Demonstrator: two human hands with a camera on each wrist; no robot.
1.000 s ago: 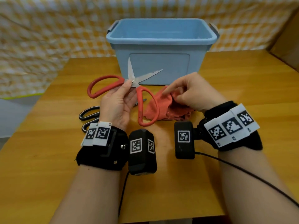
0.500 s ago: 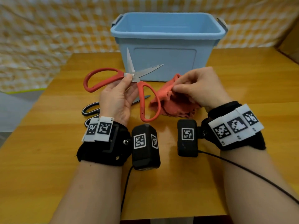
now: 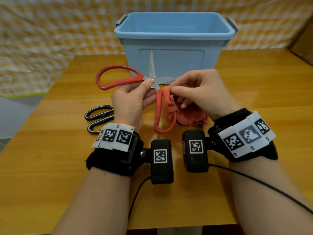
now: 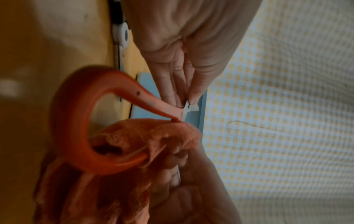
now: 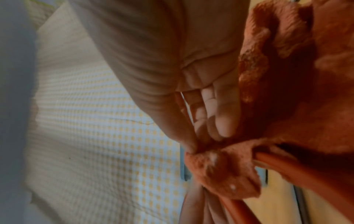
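Currently left hand (image 3: 132, 102) pinches splayed red-handled steel scissors (image 3: 158, 107) at pivot, right hand (image 3: 201, 90) pinches crumpled orange terry cloth (image 3: 189, 116) against handle; slip could cut.

I count 1 red scissors (image 3: 158, 107), 1 black scissors (image 3: 105, 119), 1 cloth (image 3: 191, 116), 1 bin (image 3: 171, 55).

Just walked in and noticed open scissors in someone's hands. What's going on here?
A person is handling a pair of red scissors over the table. The left hand pinches them at the pivot, blades spread wide. The right hand pinches a fold of orange-red cloth against the nearer handle, probably wiping it. Black scissors lie to the left, and a blue bin stands behind.
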